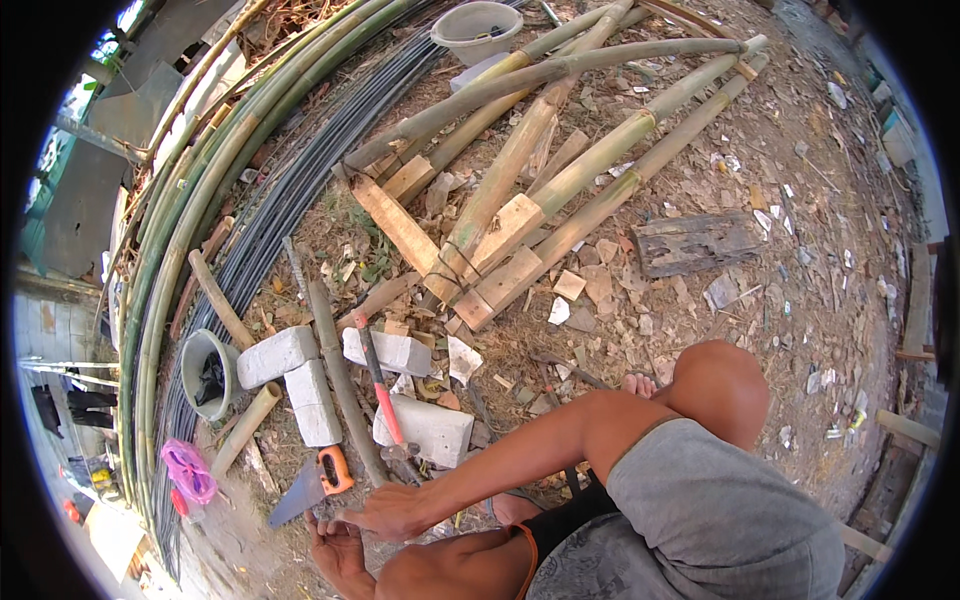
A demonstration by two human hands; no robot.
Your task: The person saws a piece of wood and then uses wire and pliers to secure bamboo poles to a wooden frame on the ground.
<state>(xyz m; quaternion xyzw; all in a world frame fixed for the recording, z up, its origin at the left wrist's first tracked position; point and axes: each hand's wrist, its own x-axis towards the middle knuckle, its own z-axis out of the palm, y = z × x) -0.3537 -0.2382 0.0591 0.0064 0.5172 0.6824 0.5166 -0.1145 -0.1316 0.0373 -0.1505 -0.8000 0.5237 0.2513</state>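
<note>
Low in the head view, my left hand (341, 556) and my right hand (388, 512) are close together, fingers curled in toward each other. Something small may be between the fingertips; I cannot make it out. Just beyond them on the ground lies a handsaw (298, 494) with an orange handle and greyish-blue blade. A long round wooden pole (346, 385) ends near my right hand. A hammer with a red handle (379, 387) lies against pale blocks (428, 430). My right arm reaches across in front of my bent knee (722, 388).
Bamboo poles tied to wooden blocks (500, 235) form a frame ahead. Long green bamboo (165, 260) and dark metal rods (290, 165) curve along the left. A grey bucket (210, 372), a pink plastic bag (188, 470) and a weathered plank (697, 243) lie around. Shards litter the dirt.
</note>
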